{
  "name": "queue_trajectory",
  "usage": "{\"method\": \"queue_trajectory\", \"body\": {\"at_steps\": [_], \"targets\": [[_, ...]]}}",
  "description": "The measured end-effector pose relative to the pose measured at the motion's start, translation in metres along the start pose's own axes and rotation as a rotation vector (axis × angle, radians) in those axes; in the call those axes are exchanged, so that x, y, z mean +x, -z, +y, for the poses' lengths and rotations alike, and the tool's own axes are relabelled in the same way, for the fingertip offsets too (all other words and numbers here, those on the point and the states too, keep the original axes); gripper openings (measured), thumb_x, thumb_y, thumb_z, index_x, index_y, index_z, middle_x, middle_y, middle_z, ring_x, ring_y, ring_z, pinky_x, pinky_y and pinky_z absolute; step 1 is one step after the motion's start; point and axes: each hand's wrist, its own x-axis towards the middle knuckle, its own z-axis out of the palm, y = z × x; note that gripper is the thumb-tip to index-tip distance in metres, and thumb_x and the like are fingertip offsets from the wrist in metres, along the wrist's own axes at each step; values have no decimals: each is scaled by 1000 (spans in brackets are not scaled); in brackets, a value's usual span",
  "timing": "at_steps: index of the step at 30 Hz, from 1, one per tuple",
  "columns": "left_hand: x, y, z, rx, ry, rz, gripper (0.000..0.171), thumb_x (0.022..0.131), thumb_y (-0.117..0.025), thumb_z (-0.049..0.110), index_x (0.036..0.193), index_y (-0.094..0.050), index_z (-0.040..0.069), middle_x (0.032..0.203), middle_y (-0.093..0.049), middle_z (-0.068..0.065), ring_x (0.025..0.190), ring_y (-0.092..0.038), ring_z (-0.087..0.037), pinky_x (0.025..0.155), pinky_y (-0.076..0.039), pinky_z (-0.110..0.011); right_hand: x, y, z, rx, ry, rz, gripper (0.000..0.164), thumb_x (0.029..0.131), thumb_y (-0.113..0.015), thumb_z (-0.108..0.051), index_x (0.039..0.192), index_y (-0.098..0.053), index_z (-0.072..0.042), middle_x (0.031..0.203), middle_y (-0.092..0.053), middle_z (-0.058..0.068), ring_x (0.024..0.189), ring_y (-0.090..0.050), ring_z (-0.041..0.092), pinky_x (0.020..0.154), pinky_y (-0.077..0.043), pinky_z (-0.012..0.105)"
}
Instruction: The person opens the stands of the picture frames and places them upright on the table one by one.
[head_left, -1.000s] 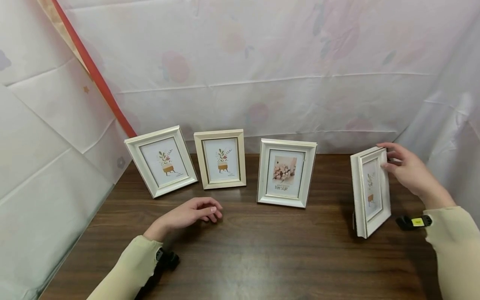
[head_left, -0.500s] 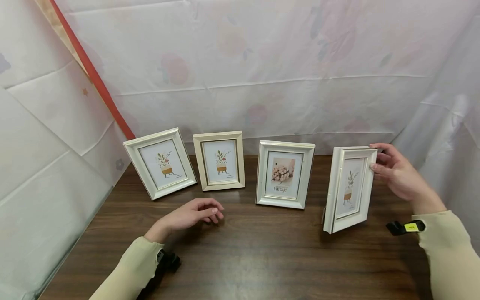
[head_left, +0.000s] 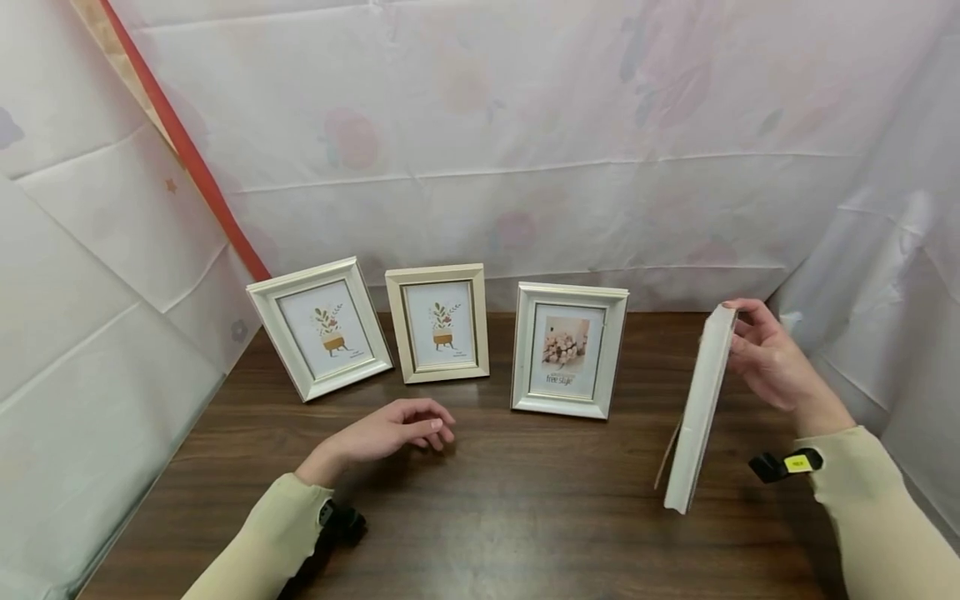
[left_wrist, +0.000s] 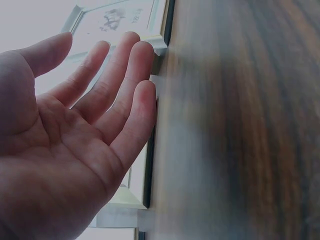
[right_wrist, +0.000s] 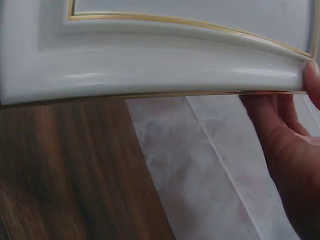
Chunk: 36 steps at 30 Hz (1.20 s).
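My right hand [head_left: 772, 362] pinches a white picture frame [head_left: 701, 408] near its top edge, thumb on the front and fingers behind. The frame is seen side-on in the head view, with its back stand [head_left: 667, 457] sticking out to the left. In the right wrist view, its white moulding with a gold inner line [right_wrist: 150, 57] fills the top. My left hand [head_left: 393, 429] hovers low over the table with relaxed fingers and holds nothing. A white frame with a flower photo [head_left: 568, 350] stands between my hands; the left wrist view shows the palm [left_wrist: 65, 165] with frames behind it.
A cream frame [head_left: 483, 333] and a tilted white frame [head_left: 300, 354], both with potted-plant prints, stand at the back left of the dark wooden table [head_left: 480, 517]. White patterned cloth [head_left: 480, 125] hangs behind, and a red strip [head_left: 180, 142] runs down the left.
The held frame first swung left, face toward me, then turned edge-on as its lower end came nearer. My right hand has shifted left. My left hand has barely moved.
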Motion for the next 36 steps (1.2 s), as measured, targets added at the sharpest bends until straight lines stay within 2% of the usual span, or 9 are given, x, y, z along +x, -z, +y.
{"method": "queue_trajectory", "body": {"at_steps": [5,8,16,21,23,30,36], "targets": [[2,-4,2,-7,-13,-15,37,106,-50,24,127,-56,-6,113,-67,-18,100,-65,-33,88,-54,-46,4,-4,8,236,17,-153,43,101,-28,17,137,-40,-1,126,-51,28,111,-58,40,95,-49,56],[2,-5,3,-11,-23,-24,36,106,-50,24,126,-56,-6,113,-67,-18,100,-66,-32,88,-54,-46,6,-6,10,273,25,-206,41,102,-28,13,139,-38,0,128,-49,29,114,-56,41,97,-47,58],[2,-10,5,-8,-51,-45,35,106,-49,21,125,-56,-7,111,-68,-19,100,-65,-37,88,-53,-49,5,-15,10,213,23,-194,41,102,-25,14,138,-41,1,128,-52,28,113,-57,39,95,-48,56],[6,-14,8,14,-44,-56,34,107,-49,23,125,-58,-4,112,-68,-17,99,-65,-33,88,-53,-48,5,-22,10,152,25,-163,47,96,-28,25,134,-44,2,128,-55,28,113,-59,38,92,-51,55],[9,-17,9,29,-38,-62,33,107,-49,24,125,-59,-2,112,-69,-15,99,-65,-30,88,-53,-47,6,-24,10,144,29,-155,49,94,-29,27,133,-45,2,127,-55,29,112,-60,38,92,-51,55],[23,-29,17,49,-44,-99,32,106,-50,24,124,-61,1,110,-70,-8,99,-66,-25,87,-54,-46,7,-33,11,124,29,-129,42,98,-26,22,130,-46,2,123,-57,27,109,-62,37,90,-52,54],[39,-45,29,66,-95,-121,29,106,-51,22,122,-61,1,108,-70,-8,96,-67,-24,87,-54,-45,11,-39,11,128,30,-145,41,99,-26,21,129,-47,2,123,-56,26,109,-61,36,91,-52,55]]}}
